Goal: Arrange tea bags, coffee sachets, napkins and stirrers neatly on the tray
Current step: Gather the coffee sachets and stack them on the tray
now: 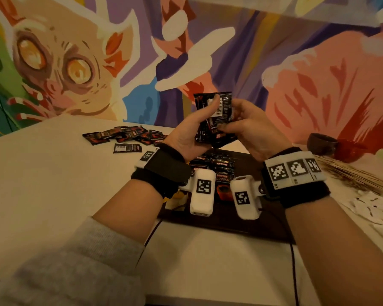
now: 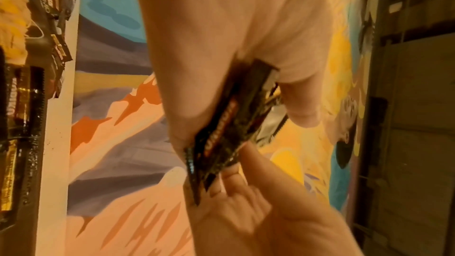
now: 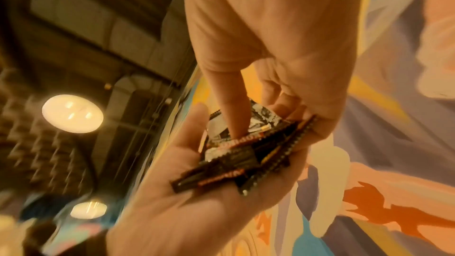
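With the left hand point(image 1: 186, 129) cradling a small stack of coffee sachets point(image 1: 215, 120) and the right hand point(image 1: 248, 129) pinching its lower edge, above the tray point(image 1: 263, 219), square the edges before laying them beside those below.

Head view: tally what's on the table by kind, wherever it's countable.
Tray: 1
Bowls: 2, dark bowl and red bowl
Stirrer heap: 1
Coffee sachets: overlapping in the hands, on the tray and on the table, not countable
Total counted: 4
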`<state>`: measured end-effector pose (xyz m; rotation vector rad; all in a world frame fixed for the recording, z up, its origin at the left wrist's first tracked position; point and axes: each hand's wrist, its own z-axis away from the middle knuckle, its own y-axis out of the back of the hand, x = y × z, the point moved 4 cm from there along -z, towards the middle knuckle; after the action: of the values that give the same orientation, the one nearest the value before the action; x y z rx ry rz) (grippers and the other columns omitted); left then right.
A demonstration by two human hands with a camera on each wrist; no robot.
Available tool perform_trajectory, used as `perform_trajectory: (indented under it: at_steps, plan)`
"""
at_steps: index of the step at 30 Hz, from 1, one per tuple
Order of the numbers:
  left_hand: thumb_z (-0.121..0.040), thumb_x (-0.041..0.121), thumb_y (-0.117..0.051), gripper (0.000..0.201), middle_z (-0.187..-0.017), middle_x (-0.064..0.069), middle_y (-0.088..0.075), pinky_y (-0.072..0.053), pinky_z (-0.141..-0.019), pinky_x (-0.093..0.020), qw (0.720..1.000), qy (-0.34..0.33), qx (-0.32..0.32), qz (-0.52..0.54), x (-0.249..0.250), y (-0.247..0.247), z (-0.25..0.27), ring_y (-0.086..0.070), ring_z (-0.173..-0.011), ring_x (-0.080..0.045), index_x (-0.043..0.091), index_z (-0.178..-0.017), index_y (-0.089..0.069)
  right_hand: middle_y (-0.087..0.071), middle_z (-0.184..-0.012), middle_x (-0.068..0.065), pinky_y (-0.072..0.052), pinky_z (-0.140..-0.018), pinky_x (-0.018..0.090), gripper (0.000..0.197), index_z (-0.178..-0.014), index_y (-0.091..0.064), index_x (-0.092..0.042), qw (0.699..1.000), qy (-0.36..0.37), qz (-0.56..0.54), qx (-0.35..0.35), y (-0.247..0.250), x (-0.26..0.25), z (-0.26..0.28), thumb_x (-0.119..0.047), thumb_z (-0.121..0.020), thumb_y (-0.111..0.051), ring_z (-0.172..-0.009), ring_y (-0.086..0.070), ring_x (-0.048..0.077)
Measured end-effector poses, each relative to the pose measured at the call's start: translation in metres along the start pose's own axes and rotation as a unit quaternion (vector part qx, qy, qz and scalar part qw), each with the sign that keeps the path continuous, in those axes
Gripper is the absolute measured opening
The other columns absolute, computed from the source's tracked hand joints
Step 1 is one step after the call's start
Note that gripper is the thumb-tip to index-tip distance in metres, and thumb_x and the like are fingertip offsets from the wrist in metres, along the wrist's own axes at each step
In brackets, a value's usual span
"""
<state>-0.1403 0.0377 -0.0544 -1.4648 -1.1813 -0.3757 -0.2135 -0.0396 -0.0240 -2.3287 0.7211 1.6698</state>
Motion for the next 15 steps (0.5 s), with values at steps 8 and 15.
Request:
perform_trajectory:
  at_steps: [8,15]
  plan:
    - [-0.095,0.041,-0.051,0.043,-0.115,-0.012,-0.056,-0.047,-0.096,-0.044,0.997,-0.006,0.071,-0.015,-0.002,0.012,-0.002,-0.058,-0.105,-0.026,0.013,-0.128,-0.054,-0.030,-0.138,0.004,-0.032,-0.101,0.028,0.086,-0.143,-0.027,-0.020,0.892,0.142,0.427,-0.036,-0.007,-0.028,-0.006,-0.030,-0.074,-0.077,-0.126,-0.032,0.019]
    - [-0.072,0.060,-0.062,0.082,-0.125,-0.013,-0.062,-0.048,-0.098,-0.045,0.997,0.020,0.076,0.018,0.000,0.007,-0.001,-0.060,-0.115,-0.027,0.011,-0.136,-0.049,-0.032,-0.135,0.000,-0.031,-0.103,0.055,0.107,-0.140,-0.024,-0.021,0.775,0.155,0.587,-0.175,-0.025,-0.013,-0.013,-0.058,-0.052,-0.071,-0.125,-0.030,0.021]
